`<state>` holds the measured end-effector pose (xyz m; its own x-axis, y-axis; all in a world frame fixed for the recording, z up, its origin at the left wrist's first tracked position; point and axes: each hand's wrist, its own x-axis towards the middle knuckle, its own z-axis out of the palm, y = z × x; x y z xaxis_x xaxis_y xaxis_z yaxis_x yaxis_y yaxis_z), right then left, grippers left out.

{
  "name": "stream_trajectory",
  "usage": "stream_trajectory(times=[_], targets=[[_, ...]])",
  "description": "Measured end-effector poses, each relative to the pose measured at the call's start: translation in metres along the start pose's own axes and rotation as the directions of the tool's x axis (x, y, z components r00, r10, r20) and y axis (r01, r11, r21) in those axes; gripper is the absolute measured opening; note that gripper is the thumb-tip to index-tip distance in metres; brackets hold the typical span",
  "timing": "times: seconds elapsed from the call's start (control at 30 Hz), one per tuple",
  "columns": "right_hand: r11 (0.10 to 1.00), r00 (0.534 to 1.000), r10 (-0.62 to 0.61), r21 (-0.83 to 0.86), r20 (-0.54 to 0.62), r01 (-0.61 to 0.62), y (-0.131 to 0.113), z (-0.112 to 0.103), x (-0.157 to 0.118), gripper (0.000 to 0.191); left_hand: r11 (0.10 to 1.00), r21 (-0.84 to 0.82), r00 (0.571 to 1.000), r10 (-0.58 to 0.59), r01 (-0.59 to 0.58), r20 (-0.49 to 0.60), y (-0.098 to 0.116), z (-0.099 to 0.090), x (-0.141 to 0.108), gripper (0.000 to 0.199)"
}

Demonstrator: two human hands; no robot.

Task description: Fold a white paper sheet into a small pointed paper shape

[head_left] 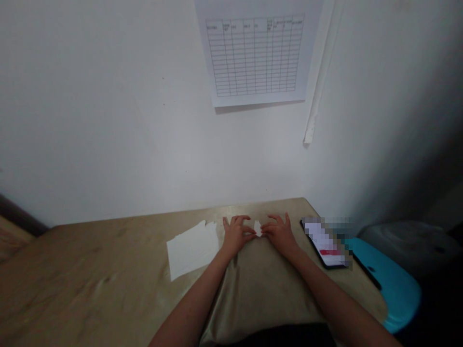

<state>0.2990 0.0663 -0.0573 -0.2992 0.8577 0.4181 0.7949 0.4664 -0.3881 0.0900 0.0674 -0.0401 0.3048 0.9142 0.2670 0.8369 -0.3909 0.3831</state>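
A small white piece of paper (258, 228) with a jagged top is between my two hands, just above or on the brown table cover. My left hand (237, 235) pinches its lower left edge with thumb and forefinger, the other fingers spread. From the other side, my right hand (280, 233) grips its right edge between thumb and fingertips. Left of my left hand lies a larger white sheet of paper (192, 251), its upper edge torn and uneven. Part of that sheet's right side is next to my left wrist.
The brown-covered table (119, 270) meets a white wall. A phone (325, 246) with a lit, partly blurred screen lies at the right, near a black pen-like stick (367, 272) and a turquoise stool or chair (394, 282). A printed table sheet (256, 58) hangs on the wall.
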Motion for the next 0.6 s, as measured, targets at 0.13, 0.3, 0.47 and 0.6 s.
stream_trajectory(times=[0.13,0.3,0.47,0.6], targets=[[0.997,0.998,0.053,0.061,0.017,-0.054,0.005,0.0053,-0.0002,0.016,0.997,-0.05,0.998,-0.05,0.051,0.027,-0.0027,0.0013,0.0011,0.009],[0.991,0.997,0.075,0.11,0.036,-0.079,0.008,0.0077,-0.0002,0.015,0.995,-0.062,0.995,-0.074,0.078,0.062,-0.0027,0.0006,0.0006,0.011],[0.987,0.995,0.079,0.138,0.056,-0.086,0.0076,0.0066,-0.0003,0.016,0.996,-0.066,0.998,-0.051,0.054,0.037,-0.0019,0.0025,-0.001,0.014],[0.991,0.996,0.054,0.12,0.072,-0.062,0.0066,0.0052,-0.0008,0.018,0.999,-0.043,0.999,-0.018,0.02,0.043,-0.0011,0.0027,-0.0028,0.021]])
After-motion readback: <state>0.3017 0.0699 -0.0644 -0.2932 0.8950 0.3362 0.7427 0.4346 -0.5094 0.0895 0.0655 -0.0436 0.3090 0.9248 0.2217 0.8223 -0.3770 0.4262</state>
